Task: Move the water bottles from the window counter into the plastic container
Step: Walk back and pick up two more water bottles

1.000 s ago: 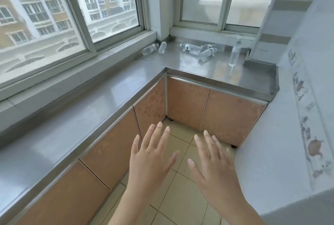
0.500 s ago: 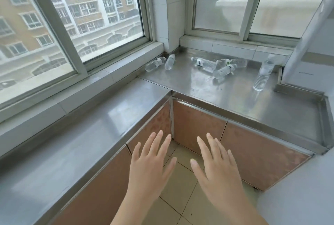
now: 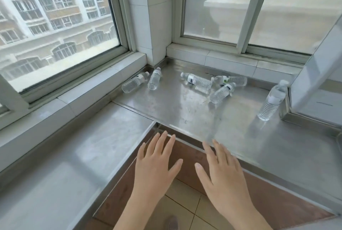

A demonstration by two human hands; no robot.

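Several clear water bottles rest on the steel window counter (image 3: 177, 107). Two lie near the left window: one (image 3: 134, 82) and another (image 3: 154, 78). Three lie in a cluster further right: one (image 3: 198, 81), one (image 3: 230, 80) and one (image 3: 222, 93). One bottle (image 3: 271, 101) stands upright at the right. My left hand (image 3: 155, 167) and my right hand (image 3: 224, 176) hover flat, fingers spread and empty, at the counter's front edge, well short of the bottles. No plastic container is in view.
The counter wraps an inside corner, with a second run (image 3: 64, 159) along the left window. A tiled pillar (image 3: 149, 17) stands in the corner. A white box-like structure (image 3: 318, 74) juts in at the right. Brown cabinet doors (image 3: 185, 157) and floor tiles lie below.
The view has moved closer to the counter corner and the bottles look larger. Both hands stay open and now reach the counter's front edge.
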